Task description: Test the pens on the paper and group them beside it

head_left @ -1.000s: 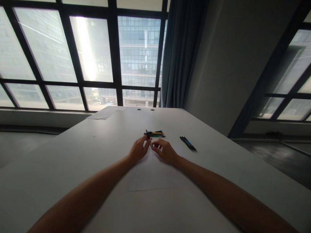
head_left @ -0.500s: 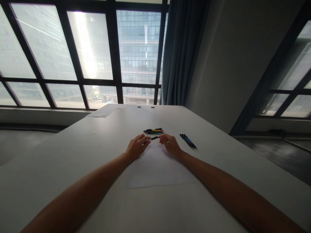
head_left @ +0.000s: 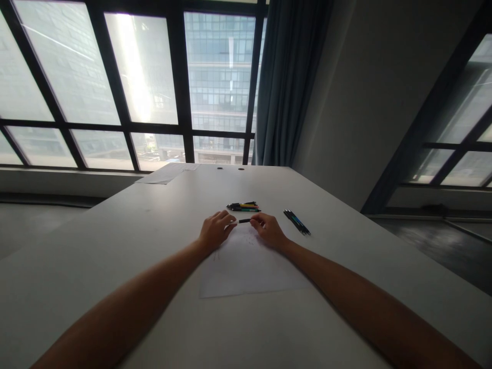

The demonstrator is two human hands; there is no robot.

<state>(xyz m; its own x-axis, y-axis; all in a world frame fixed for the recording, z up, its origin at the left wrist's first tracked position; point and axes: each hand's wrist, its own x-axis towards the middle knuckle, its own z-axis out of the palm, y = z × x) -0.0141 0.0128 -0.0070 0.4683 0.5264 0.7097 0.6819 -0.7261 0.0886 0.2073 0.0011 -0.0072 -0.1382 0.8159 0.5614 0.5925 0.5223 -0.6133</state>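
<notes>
A dark pen (head_left: 244, 221) with a whitish section at its left end is held level between my two hands. My left hand (head_left: 216, 229) pinches the whitish end, and my right hand (head_left: 267, 228) pinches the dark end. Both hands rest over the upper part of a white sheet of paper (head_left: 249, 271), which bears faint small marks. Just beyond the hands lies a pile of pens (head_left: 243, 206), black with some yellow and green. To the right of my right hand, several dark pens (head_left: 296, 222) lie side by side, slanted.
The white table (head_left: 161, 318) stretches away toward the windows. More paper sheets (head_left: 163, 175) lie at its far left corner. Two dark round grommets (head_left: 241, 169) sit near the far edge. A blue curtain (head_left: 277, 102) hangs behind the table.
The pen has turned from a slight slant to nearly level, and more of its whitish part shows by the left fingers. My right hand has shifted slightly.
</notes>
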